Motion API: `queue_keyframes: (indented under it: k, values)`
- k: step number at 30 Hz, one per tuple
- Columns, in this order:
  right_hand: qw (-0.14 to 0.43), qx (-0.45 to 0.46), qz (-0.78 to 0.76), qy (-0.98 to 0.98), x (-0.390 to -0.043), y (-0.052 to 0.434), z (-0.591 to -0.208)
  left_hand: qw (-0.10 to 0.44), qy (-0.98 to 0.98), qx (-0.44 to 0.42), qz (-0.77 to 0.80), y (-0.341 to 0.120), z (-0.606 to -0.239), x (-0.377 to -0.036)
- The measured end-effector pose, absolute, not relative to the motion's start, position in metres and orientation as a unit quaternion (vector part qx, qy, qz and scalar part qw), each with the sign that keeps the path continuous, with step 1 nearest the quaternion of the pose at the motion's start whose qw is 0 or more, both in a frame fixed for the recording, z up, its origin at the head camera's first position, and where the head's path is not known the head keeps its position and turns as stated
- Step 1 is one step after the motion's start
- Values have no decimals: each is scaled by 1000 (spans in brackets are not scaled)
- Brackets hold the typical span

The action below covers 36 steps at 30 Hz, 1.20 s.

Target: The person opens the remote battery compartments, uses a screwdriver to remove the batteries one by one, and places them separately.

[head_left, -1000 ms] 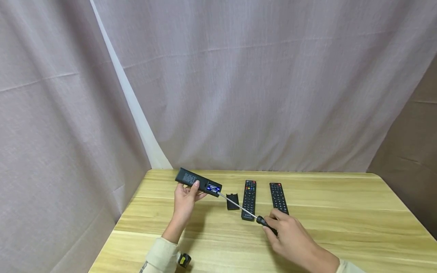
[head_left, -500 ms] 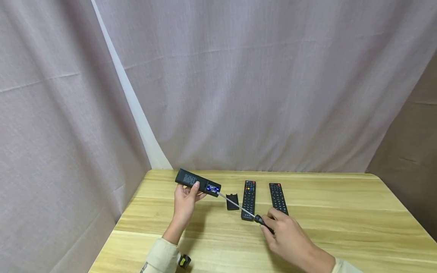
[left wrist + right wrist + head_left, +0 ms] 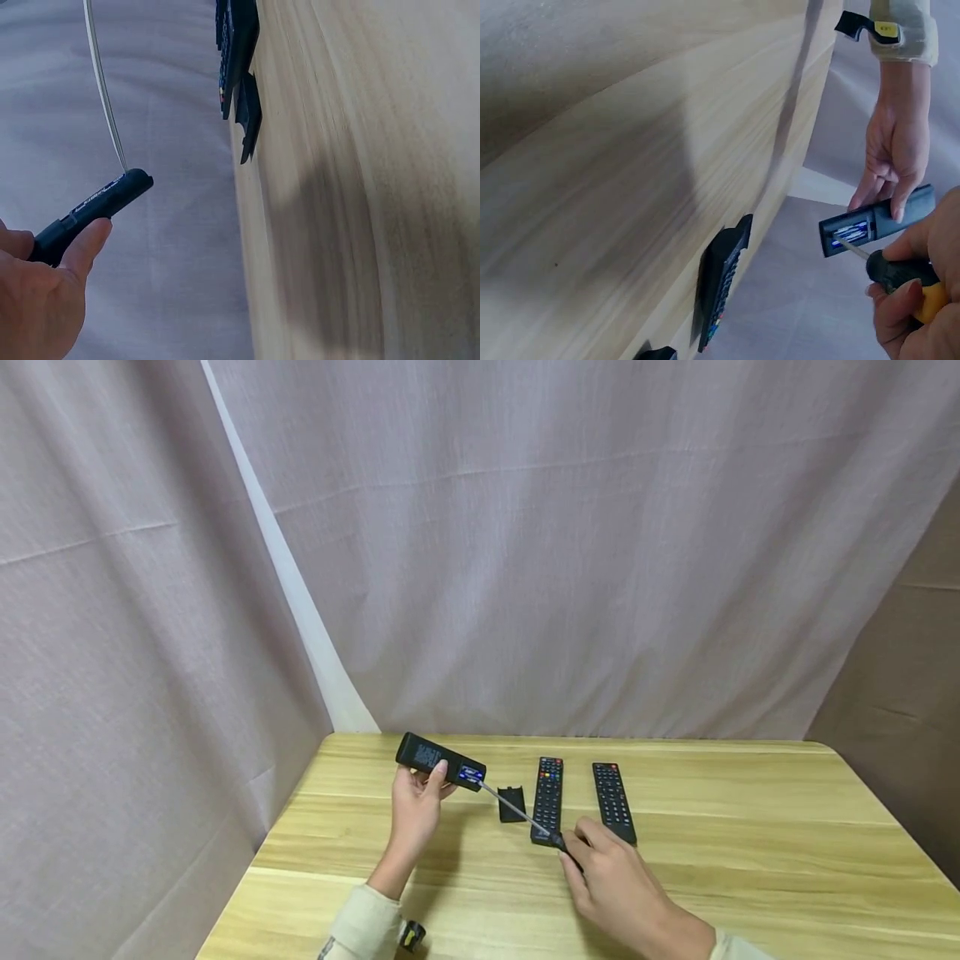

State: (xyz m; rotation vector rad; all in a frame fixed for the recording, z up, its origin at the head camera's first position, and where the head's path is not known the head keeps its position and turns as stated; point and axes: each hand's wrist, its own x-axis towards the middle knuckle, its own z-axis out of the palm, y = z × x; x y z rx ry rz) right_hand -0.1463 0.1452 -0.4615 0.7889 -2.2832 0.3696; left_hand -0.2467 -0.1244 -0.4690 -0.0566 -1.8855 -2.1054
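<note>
- Our left hand (image 3: pixel 415 806) grips a long black plastic remote control (image 3: pixel 439 762) by its middle, fingers curled beneath it and thumb over its top edge, and holds it raised above the table with its back turned towards us.
- The battery bay at the remote's right end stands uncovered, with blue-wrapped batteries (image 3: pixel 849 231) showing inside in the right wrist view.
- Our right hand (image 3: pixel 615 881) is closed around the black-and-yellow handle of a slim steel-shafted screwdriver (image 3: pixel 525 817), whose shaft slants up and to the left.
- The screwdriver's tip sits in the open battery bay, touching or just short of the batteries; we cannot tell which.
- A small black plastic battery cover (image 3: pixel 511 803) lies flat on the light wooden table (image 3: pixel 750 827), beneath the shaft and just to the left of the other remotes.
- Two more black button-faced remote controls lie face up and side by side: one with coloured top buttons (image 3: pixel 548 797) next to the cover, and a second (image 3: pixel 613 801) to its right, both just beyond our right hand.
- A pale grey cloth curtain (image 3: pixel 525 543) hangs behind the table.
</note>
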Motion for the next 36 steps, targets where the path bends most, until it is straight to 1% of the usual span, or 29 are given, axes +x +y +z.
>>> queue_keyframes:
  k: [12,19,25,29,36]
  values:
    - [355,296,206,-863,-161,158,-471,165,-622,-10,-765,-136,-476,-250]
    - [355,292,253,-852,-162,165,-477,122,-600,2,-791,-141,-478,-256]
    - [374,304,284,-829,-164,167,-482,107,-575,8,-811,-143,-476,-258]
    - [382,311,289,-821,-165,168,-485,107,-566,22,-817,-142,-476,-258]
    - [380,304,284,-826,-166,169,-481,119,-561,35,-818,-139,-474,-259]
